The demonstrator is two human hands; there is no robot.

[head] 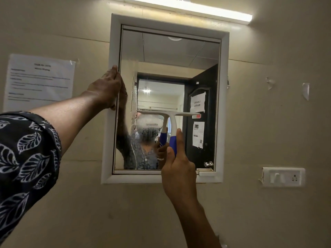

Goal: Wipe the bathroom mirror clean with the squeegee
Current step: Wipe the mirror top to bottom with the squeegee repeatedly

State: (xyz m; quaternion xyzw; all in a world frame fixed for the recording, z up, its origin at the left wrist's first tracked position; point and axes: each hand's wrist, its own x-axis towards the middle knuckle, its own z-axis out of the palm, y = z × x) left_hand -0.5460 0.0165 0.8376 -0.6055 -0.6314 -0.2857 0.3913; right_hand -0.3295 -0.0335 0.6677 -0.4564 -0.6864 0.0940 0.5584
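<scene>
The bathroom mirror [179, 56] hangs on the wall in a white frame [224, 104]. Water droplets and streaks cover its lower left part, and its upper part looks dry. My right hand [177, 169] grips the blue handle of a white squeegee [172, 119]. The squeegee's blade lies level against the glass at about mid-height. My left hand [107, 86] rests on the frame's left edge, with its fingers against the glass edge.
A tube light [188, 7] runs above the mirror. A printed paper sheet [39, 79] is taped to the wall at the left. A white switch and socket plate [283, 177] sits at the right, with tape scraps [305, 90] above it.
</scene>
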